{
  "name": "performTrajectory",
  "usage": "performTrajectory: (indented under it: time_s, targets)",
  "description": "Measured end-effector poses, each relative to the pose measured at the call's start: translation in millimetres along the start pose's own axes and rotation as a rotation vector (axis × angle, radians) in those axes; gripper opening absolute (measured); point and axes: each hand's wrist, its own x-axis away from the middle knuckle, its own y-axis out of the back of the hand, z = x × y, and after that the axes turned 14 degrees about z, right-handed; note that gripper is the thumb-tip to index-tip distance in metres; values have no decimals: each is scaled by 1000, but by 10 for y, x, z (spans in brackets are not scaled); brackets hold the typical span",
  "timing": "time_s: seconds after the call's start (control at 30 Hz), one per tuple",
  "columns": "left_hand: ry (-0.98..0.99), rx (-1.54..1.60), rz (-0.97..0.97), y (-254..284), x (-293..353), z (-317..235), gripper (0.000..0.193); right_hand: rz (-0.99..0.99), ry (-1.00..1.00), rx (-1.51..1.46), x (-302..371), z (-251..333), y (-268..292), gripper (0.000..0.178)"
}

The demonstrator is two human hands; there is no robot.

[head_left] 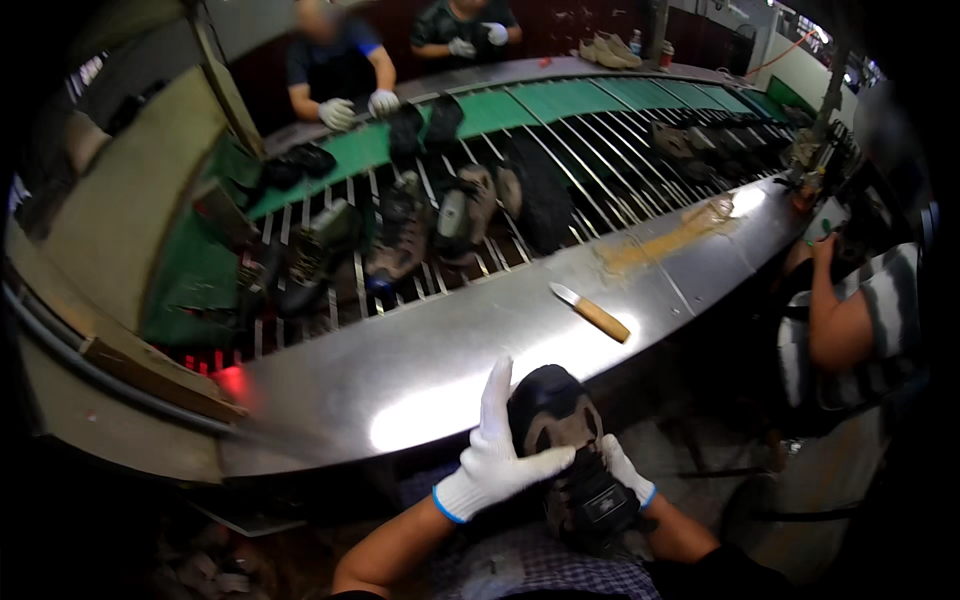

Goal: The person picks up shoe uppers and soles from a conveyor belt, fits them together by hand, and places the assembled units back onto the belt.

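Note:
I hold a brown and black shoe (570, 422) over my lap, its dark toe towards the steel ledge and its dark tongue towards me. White knit gloves with blue cuffs cover both hands. My left hand (492, 450) grips the shoe from its left side, thumb across the upper and fingers stretched up along the toe. On the opposite side, my right hand (622, 470) holds the shoe near the ankle opening; part of that hand is hidden behind it. A knife (598, 316) with a wooden handle lies on the steel ledge (330, 385) beyond the toe.
Beyond the ledge, several shoes (398, 240) sit on a rack of metal rods (600, 150) with a green belt (365, 150) behind it. Two co-workers in white gloves (337, 113) stand across. Another person in a striped top (850, 320) is at my right. Tan shoes (610, 50) stand far back.

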Motion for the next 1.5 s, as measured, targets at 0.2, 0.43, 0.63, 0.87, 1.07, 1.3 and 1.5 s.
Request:
performTrajectory:
  time_s: [0.2,0.43,0.63,0.87,1.07,1.3,1.5]
  targets:
    - [386,301,312,1286,199,14,90,148,-249,1520,347,918,-1546,67]
    - [343,167,308,1165,365,108,82,130,390,1952,286,956,-1259,54]
    - [452,160,345,1179,215,-81,82,66,630,1903,-521,819,-1131,46]
    - [366,160,413,1264,160,84,83,268,274,1784,-1314,1025,-1268,38]
    - [333,14,366,1249,288,28,77,337,-38,1798,-880,1310,-1742,49]
    - [257,-278,392,1238,19,-201,41,326,-69,1723,-274,1173,-1374,79]
    - [343,-383,201,971,-68,-118,44,117,311,1728,-699,847,-1064,49]
